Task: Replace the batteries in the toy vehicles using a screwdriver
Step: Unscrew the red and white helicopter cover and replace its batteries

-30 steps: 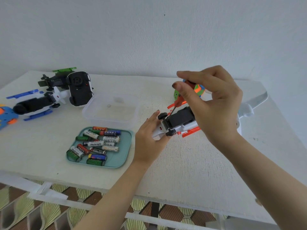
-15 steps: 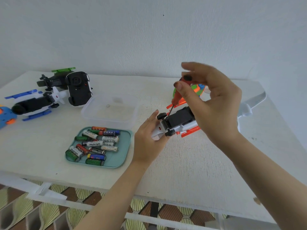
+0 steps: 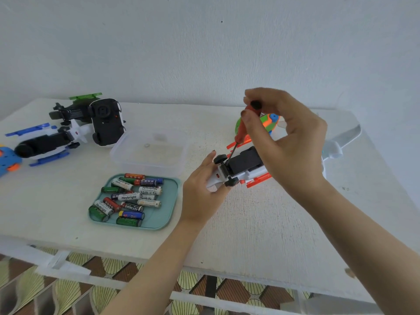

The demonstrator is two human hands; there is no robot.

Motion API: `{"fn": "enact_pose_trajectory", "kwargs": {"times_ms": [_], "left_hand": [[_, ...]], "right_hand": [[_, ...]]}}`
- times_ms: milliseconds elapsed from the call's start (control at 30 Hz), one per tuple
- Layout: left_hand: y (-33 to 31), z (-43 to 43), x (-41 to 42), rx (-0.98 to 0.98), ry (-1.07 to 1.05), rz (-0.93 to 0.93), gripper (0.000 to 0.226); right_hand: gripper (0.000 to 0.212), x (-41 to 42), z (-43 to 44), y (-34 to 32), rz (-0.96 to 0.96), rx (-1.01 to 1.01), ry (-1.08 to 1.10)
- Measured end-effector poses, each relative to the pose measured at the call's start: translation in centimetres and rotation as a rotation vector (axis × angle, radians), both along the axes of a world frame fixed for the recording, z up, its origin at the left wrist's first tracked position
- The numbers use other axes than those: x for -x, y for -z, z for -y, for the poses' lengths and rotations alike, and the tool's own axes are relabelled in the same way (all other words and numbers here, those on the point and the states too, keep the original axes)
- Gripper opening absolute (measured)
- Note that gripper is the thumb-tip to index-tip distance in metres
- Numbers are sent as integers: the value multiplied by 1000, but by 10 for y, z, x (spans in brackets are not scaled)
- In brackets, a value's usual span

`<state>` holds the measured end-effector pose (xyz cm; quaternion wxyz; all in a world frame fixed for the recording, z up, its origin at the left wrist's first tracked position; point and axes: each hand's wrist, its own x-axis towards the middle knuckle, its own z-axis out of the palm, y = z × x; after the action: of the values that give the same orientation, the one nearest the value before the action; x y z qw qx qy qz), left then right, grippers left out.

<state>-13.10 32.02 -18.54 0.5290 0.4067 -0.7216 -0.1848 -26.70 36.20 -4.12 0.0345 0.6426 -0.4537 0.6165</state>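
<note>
A white toy vehicle (image 3: 244, 165) with orange parts lies upside down at the table's middle right, its black underside up. My left hand (image 3: 202, 189) holds its front end, fingers round the nose by the black wheels. My right hand (image 3: 288, 142) pinches the red handle of a small screwdriver (image 3: 242, 133) between thumb and fingers. The tool stands nearly upright with its tip on the black underside near the front wheels. A teal tray (image 3: 168, 214) holds several loose batteries (image 3: 129, 198).
A clear plastic box (image 3: 150, 151) with a small screw in it sits behind the tray. Upturned toy vehicles (image 3: 68, 130) lie at the back left, and a blue-orange toy (image 3: 6, 160) at the left edge. A green-orange toy (image 3: 268, 121) sits behind my right hand. The table's front edge is near.
My right hand's fingers have shifted round the screwdriver handle, as in turning it. The tip stays on the toy's underside. My left hand keeps its hold.
</note>
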Motion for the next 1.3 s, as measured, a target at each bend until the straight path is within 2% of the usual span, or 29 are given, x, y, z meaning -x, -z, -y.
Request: {"fn": "enact_pose_trajectory", "kwargs": {"times_ms": [167, 300, 433, 633, 800, 1033, 1167, 1300], "left_hand": [[0, 0, 0, -22, 12, -10, 62], [1, 0, 0, 33, 11, -11, 58], [1, 0, 1, -9, -1, -14, 65], [0, -2, 0, -9, -4, -5, 53], [0, -2, 0, -7, -13, -15, 55], [0, -3, 0, 8, -19, 12, 52], [-1, -3, 1, 16, -25, -7, 53], [1, -1, 0, 9, -32, 11, 50]], "right_hand": [[16, 0, -3, 3, -6, 24, -10], [15, 1, -2, 2, 20, 21, 6], [22, 1, -5, 3, 0, -36, -41], [23, 1, 0, -1, -21, 43, 30], [21, 1, -2, 0, -4, -38, -19], [25, -2, 0, -2, -3, 25, 15], [25, -1, -2, -1, 50, -53, -73], [25, -3, -3, 3, -11, 1, -80]]}}
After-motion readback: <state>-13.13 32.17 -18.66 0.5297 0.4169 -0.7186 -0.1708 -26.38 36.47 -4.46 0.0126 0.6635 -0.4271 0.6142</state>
